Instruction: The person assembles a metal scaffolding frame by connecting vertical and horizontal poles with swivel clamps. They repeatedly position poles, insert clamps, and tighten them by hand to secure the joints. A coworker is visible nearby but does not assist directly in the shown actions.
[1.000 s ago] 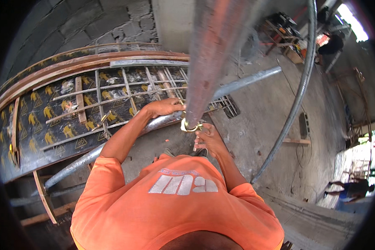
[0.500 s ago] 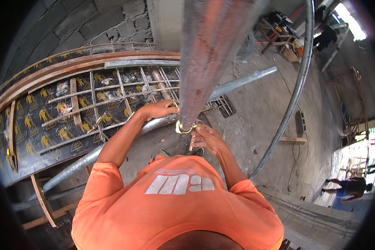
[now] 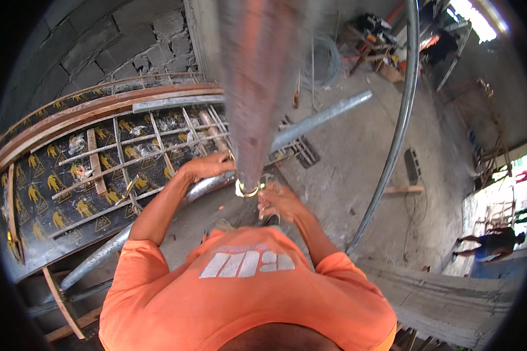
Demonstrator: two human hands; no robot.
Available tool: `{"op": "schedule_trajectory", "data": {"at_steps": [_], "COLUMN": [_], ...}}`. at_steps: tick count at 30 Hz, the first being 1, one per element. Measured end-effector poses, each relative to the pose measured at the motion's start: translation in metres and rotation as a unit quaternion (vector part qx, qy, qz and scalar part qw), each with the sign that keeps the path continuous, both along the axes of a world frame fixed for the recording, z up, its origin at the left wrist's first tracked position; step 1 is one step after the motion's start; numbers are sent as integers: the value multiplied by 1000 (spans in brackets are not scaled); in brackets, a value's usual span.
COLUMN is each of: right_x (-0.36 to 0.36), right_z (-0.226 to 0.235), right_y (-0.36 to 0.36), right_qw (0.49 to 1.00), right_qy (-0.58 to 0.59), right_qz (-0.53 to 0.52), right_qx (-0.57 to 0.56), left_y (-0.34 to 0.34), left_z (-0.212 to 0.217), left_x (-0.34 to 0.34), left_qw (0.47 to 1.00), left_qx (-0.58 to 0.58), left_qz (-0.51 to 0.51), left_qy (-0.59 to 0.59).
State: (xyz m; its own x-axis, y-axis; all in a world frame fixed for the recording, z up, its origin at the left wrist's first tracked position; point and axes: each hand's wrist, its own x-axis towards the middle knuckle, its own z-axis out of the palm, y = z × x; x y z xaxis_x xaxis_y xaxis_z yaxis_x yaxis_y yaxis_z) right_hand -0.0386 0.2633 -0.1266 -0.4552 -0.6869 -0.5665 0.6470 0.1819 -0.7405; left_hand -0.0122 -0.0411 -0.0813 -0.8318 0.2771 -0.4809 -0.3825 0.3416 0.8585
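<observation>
Flanking the patterned panel [image 3: 82, 207], a silver pipe [image 3: 208, 185] crosses concrete floor [image 3: 345, 152].

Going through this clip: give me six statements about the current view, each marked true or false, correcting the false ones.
1. In the view, the lower end of the upright pole shows between the left hand and the right hand. True.
2. Both hands are gloved. False: both are bare.
3. A gold-coloured fitting shows at the pole's lower end, near the right hand's fingers. True.
4. The wearer is dressed in blue. False: an orange shirt covers the back.
5. At the picture's left, thin bars cross a black panel with yellow figures. True.
6. Nobody else is in view. False: another person shows toward the right edge.
</observation>
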Motion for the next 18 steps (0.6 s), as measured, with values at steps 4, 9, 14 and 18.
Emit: {"op": "schedule_trajectory", "data": {"at_steps": [4,9,14,18], "right_x": [0,29,70,85], "right_z": [11,-5,-18,-12], "right_y": [-2,-5,-25,-42], "right_qw": [997,958,897,860], "right_qy": [-65,-148,-140,-107], "right_qz": [-40,-223,-403,-493], "right_qx": [-23,-105,-111,-84], "left_y": [-1,-16,-28,-39], "left_z": [-2,36,31,2], "left_x": [5,7,5,-4], "left_qw": [998,995,991,962], "left_qx": [-55,24,112,243], "left_qz": [12,-86,-28,-65], "left_qy": [36,-49,-65,-107]}}
